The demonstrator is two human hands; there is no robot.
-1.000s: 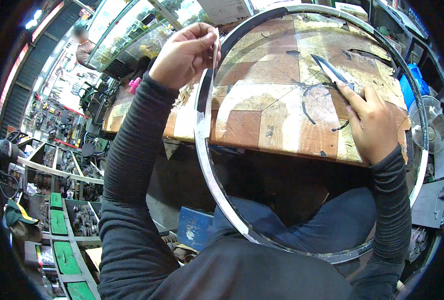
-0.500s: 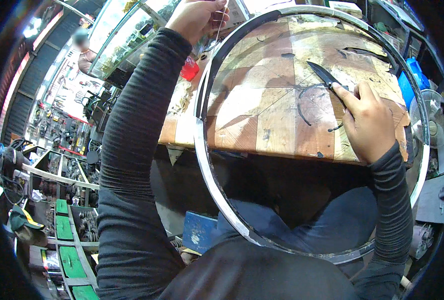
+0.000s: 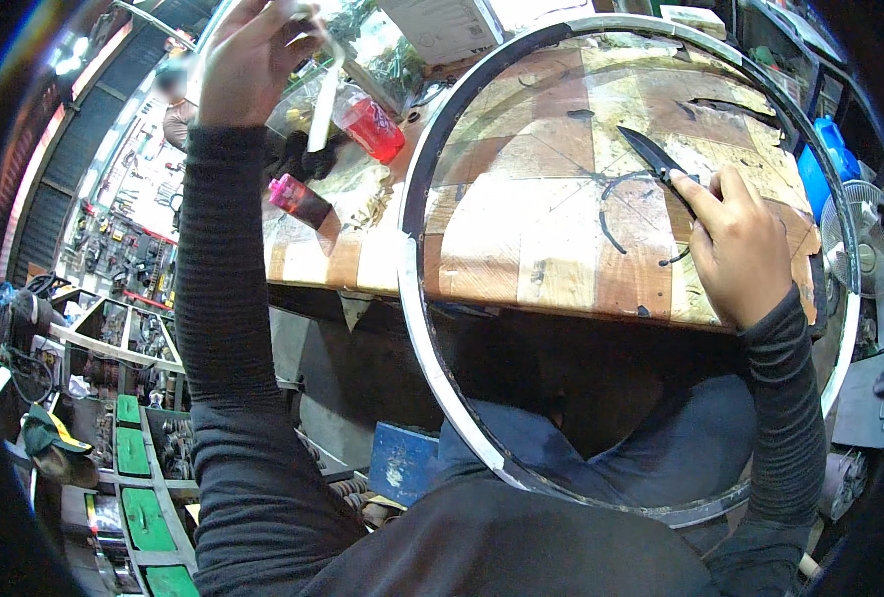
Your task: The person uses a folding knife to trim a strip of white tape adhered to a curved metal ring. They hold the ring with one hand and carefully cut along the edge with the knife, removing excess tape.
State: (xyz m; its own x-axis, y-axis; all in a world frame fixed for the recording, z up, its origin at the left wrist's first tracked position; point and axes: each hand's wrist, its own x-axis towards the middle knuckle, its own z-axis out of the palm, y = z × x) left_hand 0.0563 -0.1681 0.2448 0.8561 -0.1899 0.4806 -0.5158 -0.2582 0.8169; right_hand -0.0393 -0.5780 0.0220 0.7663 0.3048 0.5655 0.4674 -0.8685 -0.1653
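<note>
A large wheel rim (image 3: 414,261), in black and white sections, leans upright between my lap and the wooden table (image 3: 561,249). My right hand (image 3: 745,244) is closed round the handle of a black knife (image 3: 646,151), its blade pointing far left over the table inside the rim's circle. A curved thin black strip (image 3: 608,227) lies below the blade. At the upper left, my raised left hand (image 3: 253,70) is smeared by motion. A white strip (image 3: 324,109) hangs from its fingertips, which look pinched on it, well apart from the rim.
On the table's left stand a bottle of red liquid (image 3: 374,127) and a small pink-capped bottle (image 3: 299,201). A blue jug (image 3: 828,154) and a fan (image 3: 860,229) stand at right. Green-fronted drawers (image 3: 146,519) are at lower left; a person (image 3: 178,119) is far left.
My left hand has moved left, away from the rim, with the white strip trailing from it. The bottles at the table's left have come into view. My right hand and the knife have hardly moved.
</note>
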